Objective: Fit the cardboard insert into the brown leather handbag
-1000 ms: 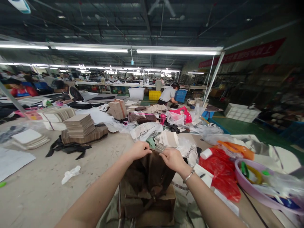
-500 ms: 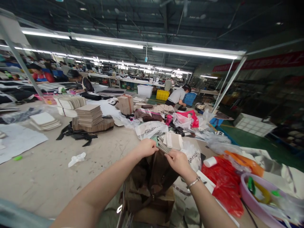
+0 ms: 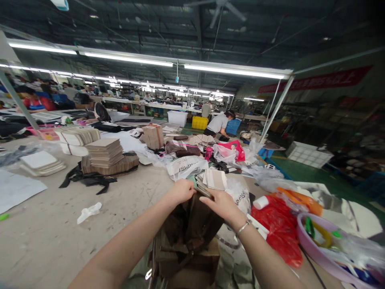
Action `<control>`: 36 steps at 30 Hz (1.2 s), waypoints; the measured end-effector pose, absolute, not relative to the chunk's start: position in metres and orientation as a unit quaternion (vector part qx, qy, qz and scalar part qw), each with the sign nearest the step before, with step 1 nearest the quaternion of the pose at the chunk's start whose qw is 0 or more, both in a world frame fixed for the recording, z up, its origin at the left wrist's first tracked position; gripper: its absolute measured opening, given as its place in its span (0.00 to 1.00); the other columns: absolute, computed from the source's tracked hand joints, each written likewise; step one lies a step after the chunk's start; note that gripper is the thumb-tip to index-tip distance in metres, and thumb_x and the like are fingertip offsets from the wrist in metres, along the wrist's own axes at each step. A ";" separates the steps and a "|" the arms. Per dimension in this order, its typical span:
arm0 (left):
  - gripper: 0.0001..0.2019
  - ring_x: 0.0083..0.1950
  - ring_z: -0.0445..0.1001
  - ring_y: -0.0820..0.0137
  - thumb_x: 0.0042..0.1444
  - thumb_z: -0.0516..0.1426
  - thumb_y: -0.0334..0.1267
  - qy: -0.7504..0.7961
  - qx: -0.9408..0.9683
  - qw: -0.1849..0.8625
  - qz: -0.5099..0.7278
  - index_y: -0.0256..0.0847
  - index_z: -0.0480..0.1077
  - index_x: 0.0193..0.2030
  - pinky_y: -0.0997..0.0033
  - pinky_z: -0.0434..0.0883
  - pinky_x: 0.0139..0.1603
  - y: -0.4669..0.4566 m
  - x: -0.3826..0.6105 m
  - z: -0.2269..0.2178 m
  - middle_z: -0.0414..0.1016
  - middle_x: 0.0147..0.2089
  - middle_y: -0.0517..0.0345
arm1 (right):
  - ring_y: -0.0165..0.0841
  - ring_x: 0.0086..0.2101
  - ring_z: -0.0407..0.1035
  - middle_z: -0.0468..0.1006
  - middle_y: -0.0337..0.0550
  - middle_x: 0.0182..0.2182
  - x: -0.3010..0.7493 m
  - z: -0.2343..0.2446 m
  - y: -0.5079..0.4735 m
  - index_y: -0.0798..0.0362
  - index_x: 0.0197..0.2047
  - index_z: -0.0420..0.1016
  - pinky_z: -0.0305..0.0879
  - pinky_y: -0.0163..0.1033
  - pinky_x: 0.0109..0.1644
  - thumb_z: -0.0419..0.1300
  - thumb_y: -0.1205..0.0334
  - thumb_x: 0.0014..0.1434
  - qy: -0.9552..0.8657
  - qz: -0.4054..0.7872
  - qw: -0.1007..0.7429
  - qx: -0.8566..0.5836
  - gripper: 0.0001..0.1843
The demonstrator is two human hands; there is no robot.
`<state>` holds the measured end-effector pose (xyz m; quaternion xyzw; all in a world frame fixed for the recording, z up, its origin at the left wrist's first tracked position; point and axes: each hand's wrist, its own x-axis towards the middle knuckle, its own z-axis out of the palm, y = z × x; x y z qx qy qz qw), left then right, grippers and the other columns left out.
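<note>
In front of me stands a dark brown bag [image 3: 195, 224], its upper edge raised between my hands, with a strap and buckle on its near side. My left hand [image 3: 183, 190] is closed on the left end of that upper edge. At the right end, my right hand [image 3: 222, 205] grips the edge, thumb stretched along the near side and fingertips partly hidden. A bracelet [image 3: 243, 228] circles the right wrist. Just beyond the hands lies a fanned pile of beige panels [image 3: 214, 179]. Under the bag is a brown, box-like form [image 3: 207, 261].
Stacked cardboard pieces [image 3: 105, 152] and white pads [image 3: 42, 161] stand on the table to the left. Right of me are a red plastic bag [image 3: 278, 224] and a purple basin [image 3: 319, 249] of small items. A co-worker [image 3: 218, 123] bends over beyond the table.
My view has shifted slightly, so the scene sits further left. The right thumb now lies straighter along the bag's edge; the left hand keeps its hold.
</note>
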<state>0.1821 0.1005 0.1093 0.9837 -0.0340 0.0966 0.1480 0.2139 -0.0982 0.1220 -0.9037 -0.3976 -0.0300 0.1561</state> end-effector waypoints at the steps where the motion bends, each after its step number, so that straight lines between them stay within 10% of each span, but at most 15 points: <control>1: 0.10 0.33 0.72 0.69 0.51 0.56 0.42 -0.035 0.983 0.154 0.096 0.39 0.73 0.27 0.73 0.64 0.34 0.101 0.183 0.109 0.76 0.29 0.56 | 0.36 0.36 0.72 0.79 0.40 0.35 0.213 0.124 -0.092 0.44 0.49 0.73 0.61 0.35 0.35 0.49 0.43 0.60 -0.399 -0.040 0.135 -0.906 0.22; 10: 0.13 0.52 0.70 0.66 0.45 0.63 0.40 -0.119 0.939 0.318 0.053 0.42 0.70 0.38 0.70 0.64 0.53 0.131 0.151 0.127 0.73 0.52 0.56 | 0.38 0.36 0.73 0.79 0.49 0.33 0.220 0.114 -0.068 0.53 0.33 0.77 0.63 0.36 0.40 0.50 0.53 0.62 -0.394 -0.090 0.047 -0.914 0.18; 15: 0.38 0.55 0.68 0.58 0.42 0.62 0.36 -0.002 0.975 0.223 0.016 0.46 0.53 0.62 0.65 0.65 0.52 0.136 0.129 0.121 0.67 0.58 0.48 | 0.39 0.36 0.73 0.79 0.50 0.33 0.224 0.116 -0.075 0.53 0.33 0.76 0.64 0.36 0.39 0.50 0.55 0.62 -0.387 -0.092 0.045 -0.916 0.17; 19: 0.40 0.49 0.73 0.61 0.48 0.52 0.26 0.012 0.987 0.163 -0.010 0.46 0.40 0.67 0.68 0.66 0.45 0.141 0.126 0.108 0.73 0.50 0.46 | 0.40 0.35 0.73 0.79 0.49 0.32 0.217 0.118 -0.089 0.53 0.31 0.76 0.64 0.37 0.39 0.50 0.54 0.62 -0.393 -0.093 0.050 -0.914 0.18; 28: 0.30 0.59 0.63 0.64 0.46 0.58 0.30 -0.126 0.977 0.164 0.052 0.49 0.58 0.58 0.69 0.60 0.58 0.103 0.144 0.125 0.61 0.62 0.55 | 0.40 0.34 0.72 0.78 0.50 0.32 0.198 0.109 -0.121 0.54 0.33 0.76 0.63 0.38 0.38 0.50 0.56 0.62 -0.345 -0.084 0.072 -0.932 0.16; 36: 0.06 0.42 0.72 0.69 0.57 0.54 0.39 -0.137 0.977 0.149 0.062 0.42 0.71 0.35 0.73 0.66 0.45 0.089 0.168 0.119 0.76 0.39 0.58 | 0.38 0.35 0.72 0.79 0.49 0.33 0.201 0.108 -0.124 0.52 0.34 0.76 0.62 0.37 0.38 0.49 0.53 0.62 -0.323 -0.072 0.092 -0.939 0.18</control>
